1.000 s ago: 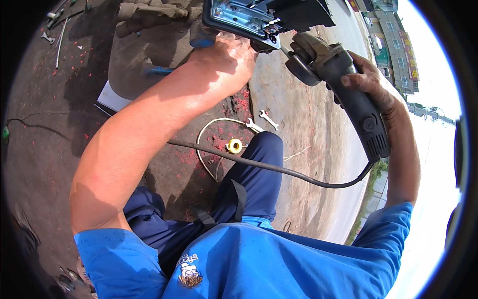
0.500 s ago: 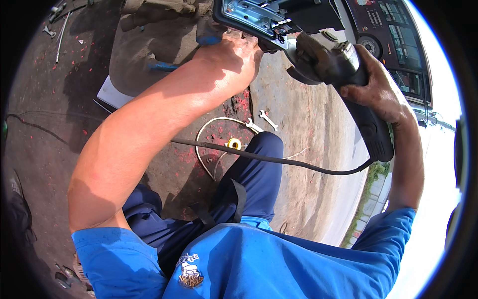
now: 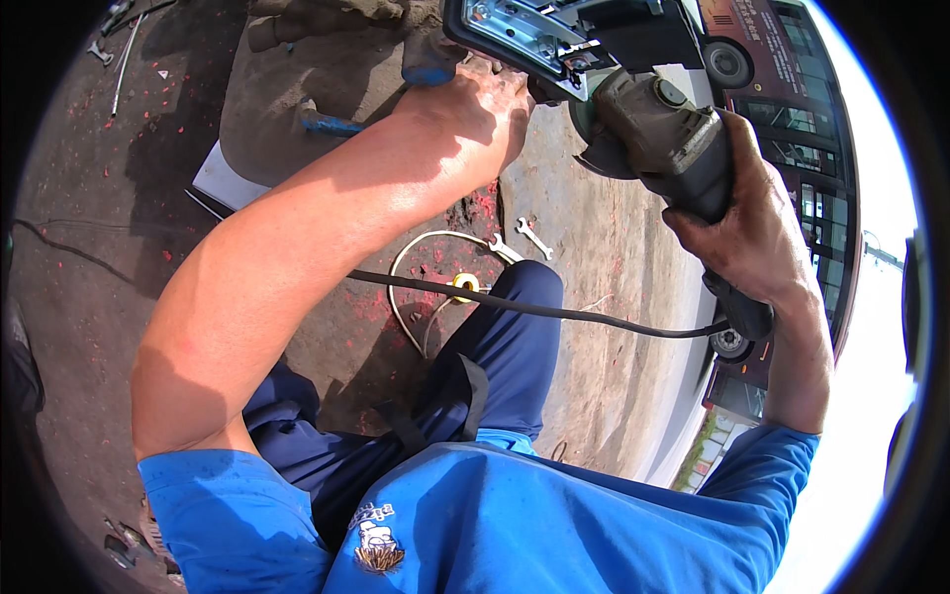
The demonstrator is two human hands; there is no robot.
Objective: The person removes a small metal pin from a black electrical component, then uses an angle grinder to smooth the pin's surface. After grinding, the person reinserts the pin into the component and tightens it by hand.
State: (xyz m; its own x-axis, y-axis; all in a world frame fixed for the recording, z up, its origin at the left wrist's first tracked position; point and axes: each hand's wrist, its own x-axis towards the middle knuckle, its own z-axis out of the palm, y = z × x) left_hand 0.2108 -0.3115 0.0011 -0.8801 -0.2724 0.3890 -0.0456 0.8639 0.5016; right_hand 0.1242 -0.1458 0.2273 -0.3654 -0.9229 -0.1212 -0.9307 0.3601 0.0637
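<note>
My right hand (image 3: 742, 223) is wrapped around the body of a black angle grinder (image 3: 658, 124) with a grey metal head. Its disc (image 3: 584, 114), partly behind the guard, sits close to the lower corner of a black-framed part with shiny metal rails (image 3: 524, 35). Whether the disc touches that part I cannot tell. At the frame's lower edge my left hand (image 3: 485, 99) is closed, knuckles up, with its fingertips hidden; it appears to grip the part there. The grinder's black cord (image 3: 534, 309) runs left across my raised knee.
Two wrenches (image 3: 534, 239) lie on the ground beyond my knee, beside a yellow tape roll (image 3: 465, 287) and a looped pale hose (image 3: 396, 287). A dirty blue-and-brown metal piece (image 3: 332, 126) rests at the upper left. A dark red bus (image 3: 816, 178) is on the right.
The grinder has turned in my right hand, so its head faces me more and its rear handle swings behind my wrist. The black-framed part shifts slightly right. The bus has moved down the view.
</note>
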